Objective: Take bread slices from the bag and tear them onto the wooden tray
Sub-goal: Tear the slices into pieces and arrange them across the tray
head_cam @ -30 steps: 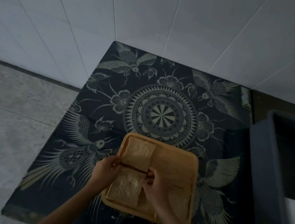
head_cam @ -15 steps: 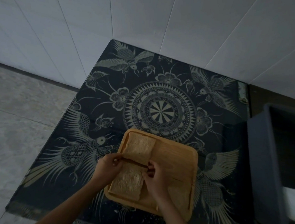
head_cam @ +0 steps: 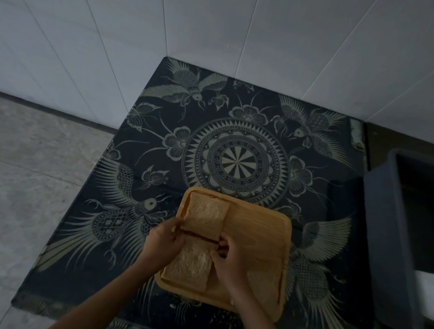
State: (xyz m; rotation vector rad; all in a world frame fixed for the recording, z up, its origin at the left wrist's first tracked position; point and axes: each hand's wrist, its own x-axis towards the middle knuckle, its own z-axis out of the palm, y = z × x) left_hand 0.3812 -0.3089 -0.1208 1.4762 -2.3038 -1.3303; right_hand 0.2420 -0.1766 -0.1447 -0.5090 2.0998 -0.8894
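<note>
Left hand (head_cam: 162,240) is pinched closed on the left end of a dark crust edge of the bread slice (head_cam: 204,219), thumb and fingers on it; the right hand (head_cam: 228,260) is pinched on the right end of that same edge, so both hands grip one slice across its near side. That slice extends away from the hands, tilted up off the wooden tray (head_cam: 260,232) at the held edge, far end down near the tray's far-left corner. Directly under and between the hands, a second slice (head_cam: 189,267) lies flat on the tray's left half, looks whole. To the right of the right hand there's a paler patch on the tray (head_cam: 264,279), probably another bread piece, too dim to be sure. Tray sits on the patterned counter (head_cam: 236,163); further right of the right hand is a dark bin (head_cam: 386,242). No bread bag in view. My read on progress: slices are out of the bag and on the tray, tearing is barely started. No small torn pieces visible, held slice shows no tear yet. Remaining: rip this one, then the flat one.
</note>
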